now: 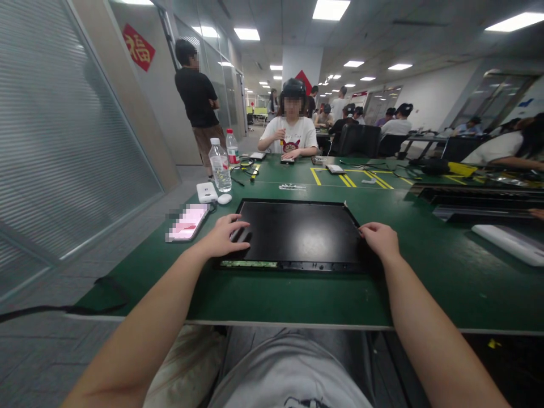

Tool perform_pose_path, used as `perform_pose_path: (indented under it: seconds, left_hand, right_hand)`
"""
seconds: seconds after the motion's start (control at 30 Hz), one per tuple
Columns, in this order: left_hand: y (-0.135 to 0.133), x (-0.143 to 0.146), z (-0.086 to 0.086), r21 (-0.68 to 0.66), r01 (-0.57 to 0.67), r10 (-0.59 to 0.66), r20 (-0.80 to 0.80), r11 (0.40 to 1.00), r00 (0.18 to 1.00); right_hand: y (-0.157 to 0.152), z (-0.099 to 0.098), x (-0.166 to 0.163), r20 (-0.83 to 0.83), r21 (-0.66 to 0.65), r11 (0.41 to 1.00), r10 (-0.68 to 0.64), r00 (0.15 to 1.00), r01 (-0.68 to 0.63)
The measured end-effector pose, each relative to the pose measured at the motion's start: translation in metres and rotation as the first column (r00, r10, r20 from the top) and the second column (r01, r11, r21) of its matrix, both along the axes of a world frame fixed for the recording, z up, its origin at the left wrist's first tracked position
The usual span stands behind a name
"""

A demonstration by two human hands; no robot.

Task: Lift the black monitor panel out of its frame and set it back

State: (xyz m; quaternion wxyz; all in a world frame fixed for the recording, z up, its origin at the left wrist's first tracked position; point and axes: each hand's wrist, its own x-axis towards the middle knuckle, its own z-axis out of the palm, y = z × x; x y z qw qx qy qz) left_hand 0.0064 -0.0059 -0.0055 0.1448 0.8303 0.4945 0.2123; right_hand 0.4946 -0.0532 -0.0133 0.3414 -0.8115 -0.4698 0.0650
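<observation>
A black flat screen panel [297,229] lies face up on the green table in front of me, in a dark frame. Along its near edge shows a strip of green circuit board [249,264]. At the panel's left edge my left hand [225,235] has its fingers spread, the tips over the glossy surface. Whether those fingertips touch it I cannot tell. On the opposite side my right hand [379,237] is closed, thumb and forefinger pinching the panel's right edge; the other fingers are curled in.
Left of the panel are a phone [189,222], a white device [206,192], a white oval object [224,199] and a water bottle [220,164]. A white bar [512,243] and dark panels [463,198] lie right. Across the table [289,303] sits a person [293,127].
</observation>
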Motion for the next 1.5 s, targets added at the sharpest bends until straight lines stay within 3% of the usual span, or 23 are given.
perform_pose_path:
  seconds: [0.23,0.57,1.17,1.3,1.4,1.5]
  left_hand:
    - [-0.006,-0.003,0.012,-0.114,0.172,-0.172,0.016,0.978,0.985]
    - [-0.006,-0.011,0.019,-0.173,0.228,-0.230,0.010,0.958,0.973]
    - [-0.013,-0.002,0.025,-0.081,0.311,-0.315,-0.036,0.947,0.949]
    - [-0.008,-0.003,0.018,-0.087,0.232,-0.236,-0.035,0.969,0.971]
    - [0.000,-0.004,0.010,-0.027,0.052,-0.054,-0.040,0.998,0.998]
    - [0.007,-0.007,0.005,0.021,-0.135,0.136,-0.110,0.991,0.985]
  right_hand:
    - [0.001,-0.004,0.002,0.010,0.002,1.000,-0.002,1.000,0.002]
    - [0.000,0.001,-0.002,0.016,-0.005,1.000,-0.011,1.000,0.011]
    - [0.000,0.002,-0.003,0.051,-0.001,1.000,-0.013,0.999,0.013]
    - [-0.001,0.002,-0.004,0.043,0.008,1.000,-0.017,0.999,0.016]
    - [-0.001,0.002,-0.003,0.040,0.000,1.000,-0.015,0.999,0.015]
    - [0.000,0.002,-0.002,0.029,-0.018,1.000,-0.013,1.000,0.014]
